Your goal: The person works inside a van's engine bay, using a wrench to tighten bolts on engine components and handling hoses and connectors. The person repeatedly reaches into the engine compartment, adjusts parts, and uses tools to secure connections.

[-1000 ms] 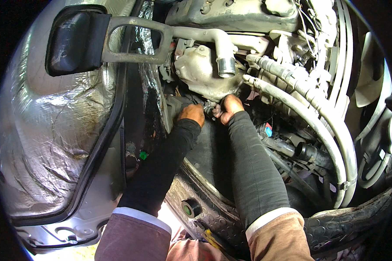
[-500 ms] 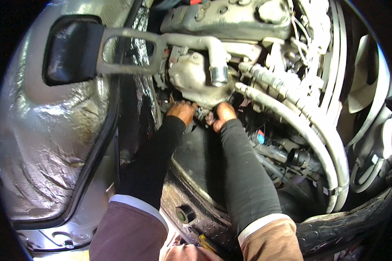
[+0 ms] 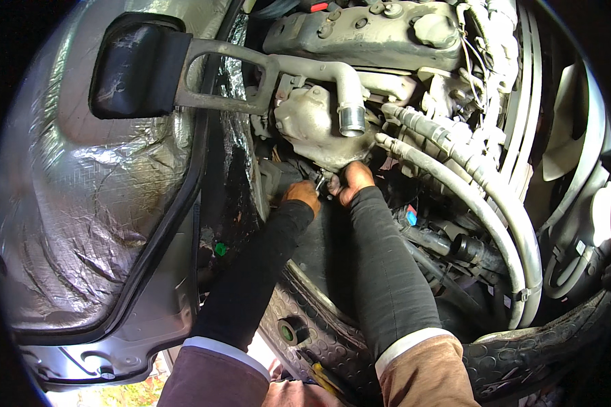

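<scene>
Both my hands work in an open engine bay, just below a pale rounded metal housing. My left hand is closed around a slim shiny metal piece, whose kind I cannot make out. It sits on the near left side of the housing's lower end. Close beside it, my right hand is curled against the housing's underside. Its thumb and fingers come together near the metal piece, but what they grip is hidden. Over the housing, a bent metal pipe ends in a bare, open mouth.
Two thick hoses curve down on the right. A long engine cover lies at the back. From the left, a metal bracket with a dark pad reaches across. Nearest me are a studded black mat and a yellow-handled tool.
My left hand has drawn back slightly toward me from the housing's lower left, and the shiny metal piece now shows by its fingers. My right hand stays at the housing. The whole view has shifted slightly.
</scene>
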Demonstrator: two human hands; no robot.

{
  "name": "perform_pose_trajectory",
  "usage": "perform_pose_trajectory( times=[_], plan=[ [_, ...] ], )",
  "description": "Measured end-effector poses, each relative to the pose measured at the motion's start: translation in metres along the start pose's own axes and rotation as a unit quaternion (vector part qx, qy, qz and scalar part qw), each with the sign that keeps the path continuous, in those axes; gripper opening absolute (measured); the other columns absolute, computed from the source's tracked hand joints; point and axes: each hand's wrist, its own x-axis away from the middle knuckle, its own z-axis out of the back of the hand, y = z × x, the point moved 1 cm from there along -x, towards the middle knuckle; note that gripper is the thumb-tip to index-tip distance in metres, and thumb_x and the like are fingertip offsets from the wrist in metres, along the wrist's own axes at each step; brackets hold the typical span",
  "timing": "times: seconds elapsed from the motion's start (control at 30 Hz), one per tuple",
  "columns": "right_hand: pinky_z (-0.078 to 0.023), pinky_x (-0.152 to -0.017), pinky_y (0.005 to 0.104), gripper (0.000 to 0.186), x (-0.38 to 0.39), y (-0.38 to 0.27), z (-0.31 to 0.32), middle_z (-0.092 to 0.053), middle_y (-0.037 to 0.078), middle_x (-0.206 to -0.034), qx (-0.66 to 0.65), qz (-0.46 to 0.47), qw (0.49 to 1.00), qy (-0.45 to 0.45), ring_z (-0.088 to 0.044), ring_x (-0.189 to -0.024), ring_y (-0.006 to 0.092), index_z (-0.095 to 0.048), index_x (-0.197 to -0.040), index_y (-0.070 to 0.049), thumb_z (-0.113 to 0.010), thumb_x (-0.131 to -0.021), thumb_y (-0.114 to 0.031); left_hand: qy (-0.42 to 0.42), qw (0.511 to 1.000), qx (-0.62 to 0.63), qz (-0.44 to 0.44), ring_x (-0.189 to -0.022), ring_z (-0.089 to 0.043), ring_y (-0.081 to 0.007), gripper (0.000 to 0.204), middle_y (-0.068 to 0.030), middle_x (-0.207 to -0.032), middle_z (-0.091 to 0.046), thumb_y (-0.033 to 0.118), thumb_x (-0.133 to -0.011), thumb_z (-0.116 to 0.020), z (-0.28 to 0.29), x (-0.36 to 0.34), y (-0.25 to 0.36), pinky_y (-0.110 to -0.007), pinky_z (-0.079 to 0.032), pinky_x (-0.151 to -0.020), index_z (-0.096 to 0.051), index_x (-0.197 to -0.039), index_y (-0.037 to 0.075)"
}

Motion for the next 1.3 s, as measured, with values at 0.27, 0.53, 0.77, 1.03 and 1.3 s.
perform_pose_trajectory(
  times=[0.27,0.53,0.77,1.03,1.3],
  plan=[
    [-0.047,-0.048,0.0333,0.024,0.002,0.005,-0.003,-0.058,0.010,-0.092,0.013,0.000,1.000,0.004,-0.054,-0.067,0.0197,-0.056,-0.108,-0.006,-0.038,-0.097,-0.017,-0.034,0.999,-0.043,0.001,-0.105,-0.067,-0.0347,0.032,-0.0212,-0.113,-0.069,0.026,-0.087,-0.066,-0.004,-0.013,0.019,-0.040,-0.054,-0.091,-0.071,-0.106,0.000],
    [-0.050,-0.051,0.0289,0.019,0.002,0.001,0.001,-0.058,0.010,-0.099,-0.001,-0.007,1.000,0.006,-0.056,-0.066,0.0192,-0.056,-0.108,-0.007,-0.046,-0.099,-0.020,-0.220,0.822,-0.466,-0.243,-0.113,-0.064,-0.0246,0.036,-0.0100,-0.118,-0.071,0.031,-0.090,-0.064,0.004,-0.037,0.039,-0.037,-0.049,-0.098,-0.071,-0.117,0.008],
    [-0.050,-0.052,0.0288,0.021,0.002,0.000,0.000,-0.058,0.012,-0.102,-0.007,-0.008,1.000,0.009,-0.055,-0.068,0.0195,-0.053,-0.114,-0.007,-0.042,-0.098,-0.017,-0.073,0.970,-0.202,-0.110,-0.115,-0.063,-0.0308,0.040,-0.0176,-0.120,-0.068,0.033,-0.085,-0.070,-0.006,-0.038,0.023,-0.038,-0.050,-0.097,-0.070,-0.112,0.003],
    [-0.048,-0.048,0.0293,0.019,0.004,0.007,-0.003,-0.059,0.010,-0.091,0.005,-0.004,1.000,-0.011,-0.054,-0.064,0.0171,-0.055,-0.105,-0.006,-0.043,-0.098,-0.018,0.010,0.999,-0.033,-0.013,-0.115,-0.062,-0.0372,0.043,-0.0247,-0.120,-0.064,0.024,-0.079,-0.074,-0.006,-0.028,0.002,-0.040,-0.052,-0.096,-0.066,-0.111,-0.003],
    [-0.048,-0.048,0.0296,0.019,0.004,-0.001,0.002,-0.058,0.009,-0.087,-0.002,0.003,1.000,0.002,-0.052,-0.062,0.0163,-0.055,-0.103,-0.006,-0.042,-0.097,-0.019,-0.003,0.998,-0.067,-0.008,-0.111,-0.064,-0.0362,0.038,-0.0221,-0.115,-0.067,0.018,-0.077,-0.073,0.006,-0.024,0.016,-0.041,-0.052,-0.094,-0.066,-0.109,0.000]
  ],
)
